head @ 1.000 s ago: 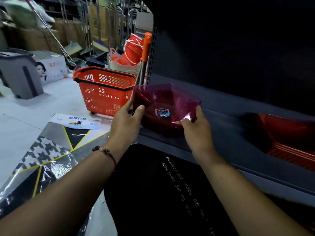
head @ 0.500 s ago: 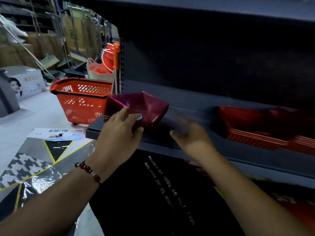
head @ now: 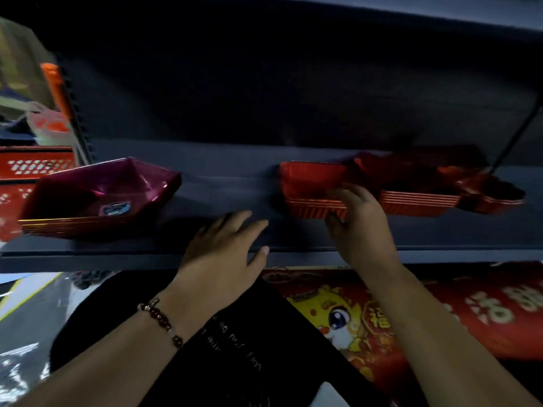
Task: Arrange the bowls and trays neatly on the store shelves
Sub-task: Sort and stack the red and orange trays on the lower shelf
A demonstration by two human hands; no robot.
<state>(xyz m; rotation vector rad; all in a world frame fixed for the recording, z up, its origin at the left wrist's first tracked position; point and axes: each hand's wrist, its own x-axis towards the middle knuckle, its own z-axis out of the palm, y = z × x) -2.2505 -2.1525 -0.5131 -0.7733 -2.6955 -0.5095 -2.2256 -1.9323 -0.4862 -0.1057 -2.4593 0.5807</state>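
Since the earlier frame, both hands have left the magenta bowl [head: 100, 195] and shifted rightward along the shelf [head: 229, 186]; the view has swung right with them. Magenta bowl: seated on top of a small stack at the left end of the shelf, upright, with a round sticker on its inner floor; no hand touches it. Left hand [head: 223, 254]: grip spread, fingers straight and relaxed, hovering over or resting on the bare front part of the shelf between the bowl stack and the red trays; contact cannot be confirmed. Right hand [head: 358, 227]: grip pinching the front right corner of the nearest stack of red trays [head: 308, 186], fingers curled over the rim, thumb below. Further red trays [head: 417, 195] stand just beside it to the right, partly in shadow; blur hides their exact count. Red shopping basket [head: 32, 165]: visible beyond the left end of the shelf. Red printed mat [head: 396, 312]: lies below the shelf.
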